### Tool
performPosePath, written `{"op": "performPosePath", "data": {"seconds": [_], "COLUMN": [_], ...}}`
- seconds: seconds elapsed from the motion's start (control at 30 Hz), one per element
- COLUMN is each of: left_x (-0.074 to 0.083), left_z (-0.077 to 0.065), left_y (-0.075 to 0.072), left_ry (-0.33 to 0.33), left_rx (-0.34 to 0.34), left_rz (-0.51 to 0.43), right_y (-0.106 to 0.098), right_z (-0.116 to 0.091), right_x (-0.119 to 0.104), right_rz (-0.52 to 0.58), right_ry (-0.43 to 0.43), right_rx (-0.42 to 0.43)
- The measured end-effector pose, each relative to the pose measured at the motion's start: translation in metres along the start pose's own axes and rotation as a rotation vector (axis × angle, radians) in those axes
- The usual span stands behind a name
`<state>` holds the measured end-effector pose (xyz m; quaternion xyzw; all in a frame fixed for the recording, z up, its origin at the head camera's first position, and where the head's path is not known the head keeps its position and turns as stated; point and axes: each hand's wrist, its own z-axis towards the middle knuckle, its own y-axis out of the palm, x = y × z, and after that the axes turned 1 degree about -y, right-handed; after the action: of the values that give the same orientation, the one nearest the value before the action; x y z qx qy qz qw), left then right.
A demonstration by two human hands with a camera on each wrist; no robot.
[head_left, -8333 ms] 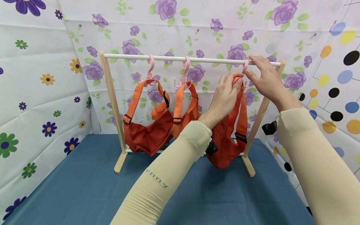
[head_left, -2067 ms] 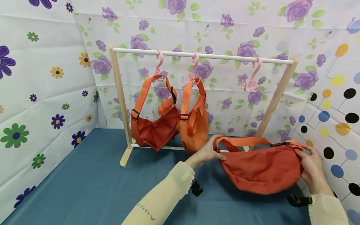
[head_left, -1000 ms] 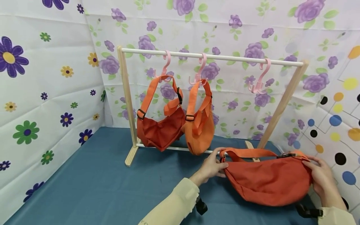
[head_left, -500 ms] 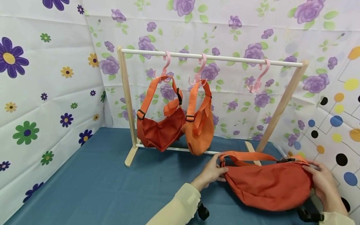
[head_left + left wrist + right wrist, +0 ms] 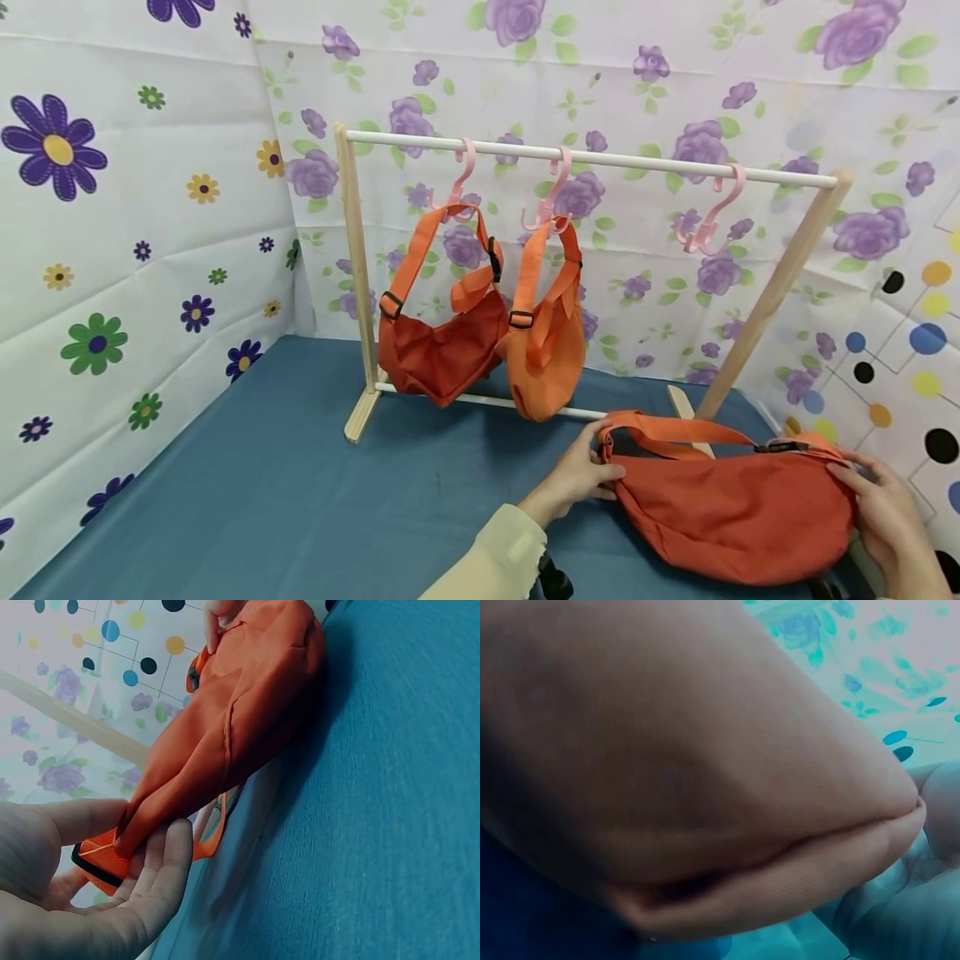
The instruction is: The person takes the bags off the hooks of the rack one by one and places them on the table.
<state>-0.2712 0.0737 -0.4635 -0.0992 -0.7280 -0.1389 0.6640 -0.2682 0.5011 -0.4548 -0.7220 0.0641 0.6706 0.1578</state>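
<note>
A red-orange sling bag [image 5: 738, 512] with an orange strap is stretched sideways between both hands, low over the blue cloth at front right. My left hand [image 5: 576, 477] pinches its left end by the black strap buckle; in the left wrist view the thumb and fingers of this hand [image 5: 112, 892] close on the bag's corner. At the opposite end my right hand [image 5: 888, 512] grips, thumb in front and the other fingers mostly hidden behind. The bag's fabric [image 5: 667, 765] fills much of the right wrist view. Its strap with a black clip lies along the top edge.
Behind stands a wooden rack with a white rod [image 5: 637, 162]. A dark red bag [image 5: 442, 354] and an orange bag [image 5: 551, 375] hang from pink hooks on its left half. A bare pink hook [image 5: 705, 229] hangs at right. Printed cloth walls [image 5: 150, 275] enclose the table.
Earlier the bag hung from the right hook, with my left hand at its strap and my right hand by the rod. It came off, was spread between both hands and sank lower.
</note>
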Motion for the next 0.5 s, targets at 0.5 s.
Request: {"op": "performPosePath", "data": {"seconds": [0.5], "left_x": [-0.0060], "left_z": [-0.0023], "left_y": [0.0070], "left_ry": [-0.014], "left_rx": [-0.026], "left_rz": [0.013], "right_y": [-0.0037], "right_z": [-0.0051], "right_x": [-0.0012], "right_rz": [-0.195], "right_ry": [-0.048], "right_rx": [0.039]}}
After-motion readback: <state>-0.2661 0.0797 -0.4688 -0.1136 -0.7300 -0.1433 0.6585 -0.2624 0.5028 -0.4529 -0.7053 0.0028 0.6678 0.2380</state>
